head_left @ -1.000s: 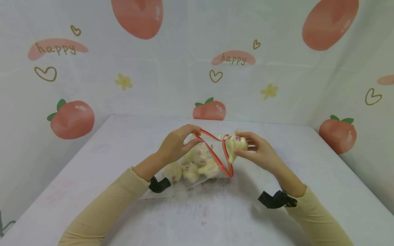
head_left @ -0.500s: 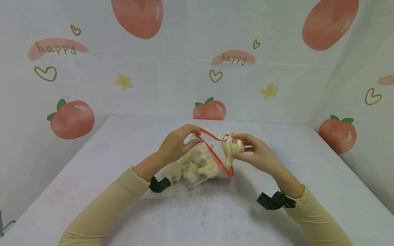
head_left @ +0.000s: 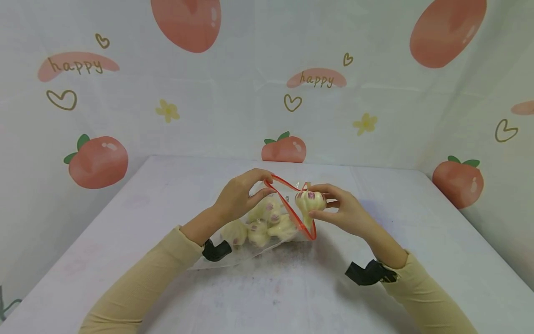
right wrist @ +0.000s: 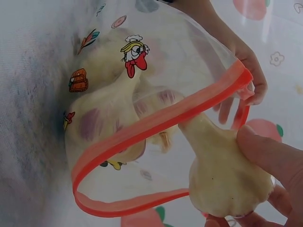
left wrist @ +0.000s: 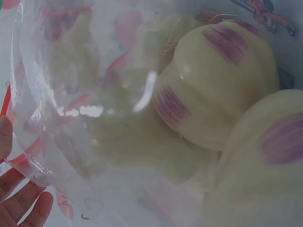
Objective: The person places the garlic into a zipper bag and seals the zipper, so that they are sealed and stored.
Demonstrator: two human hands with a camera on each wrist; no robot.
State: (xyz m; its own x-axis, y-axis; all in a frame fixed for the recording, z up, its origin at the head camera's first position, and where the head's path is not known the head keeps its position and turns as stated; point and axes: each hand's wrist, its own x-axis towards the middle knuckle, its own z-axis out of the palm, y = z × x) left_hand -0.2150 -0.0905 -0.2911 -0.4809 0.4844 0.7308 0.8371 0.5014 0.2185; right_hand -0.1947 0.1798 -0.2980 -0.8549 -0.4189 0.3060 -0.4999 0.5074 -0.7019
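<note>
A clear zip bag (head_left: 250, 253) with a red-edged mouth lies on the table, several garlic bulbs (head_left: 258, 233) inside it. My left hand (head_left: 239, 195) pinches the upper edge of the mouth between thumb and fingers and keeps it spread. My right hand (head_left: 344, 208) holds one more garlic bulb (head_left: 309, 202) by thumb and fingers at the mouth. In the right wrist view this bulb (right wrist: 227, 175) has its stem pointing into the opening, past the red zip strip (right wrist: 156, 120). Through the film, the left wrist view shows bagged bulbs (left wrist: 227, 85) with purple patches.
A white table (head_left: 271, 297) carries the bag. Behind and beside it hangs a white cloth (head_left: 233, 93) printed with peaches, hearts and the word happy. Black straps (head_left: 369, 272) sit at both wrists. A thin dark cord (head_left: 10, 306) shows at the left edge.
My right hand has moved left and slightly down with its garlic bulb, from beside the bag into the red mouth. The left hand and the bag have stayed put.
</note>
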